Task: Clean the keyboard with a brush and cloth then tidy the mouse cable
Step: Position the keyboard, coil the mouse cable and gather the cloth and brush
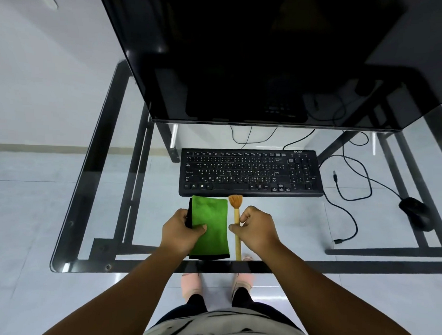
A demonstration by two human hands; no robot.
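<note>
1. While the keyboard (pixel 251 172) lies mid-desk, the left hand (pixel 181 230) grips the green cloth (pixel 210 224) at its left edge.
2. Right hand (pixel 256 230) pinches the brush (pixel 237 218) handle, just beside the cloth.
3. Mouse (pixel 415 211) and its cable (pixel 349 197) lie right, well apart; bare glass desk (pixel 95 213) at left.

I see my left hand (pixel 181 230) closed on the left edge of the green cloth (pixel 210 224), thumb pressed on top, cloth lying flat on the glass counter (pixel 100 213). My right hand (pixel 256 230) pinches the brush (pixel 236 225) by its wooden handle, bristles toward the black keyboard (pixel 251 173) just beyond. The mouse (pixel 414 211) sits far right, its cable (pixel 349 197) looping loosely
</note>
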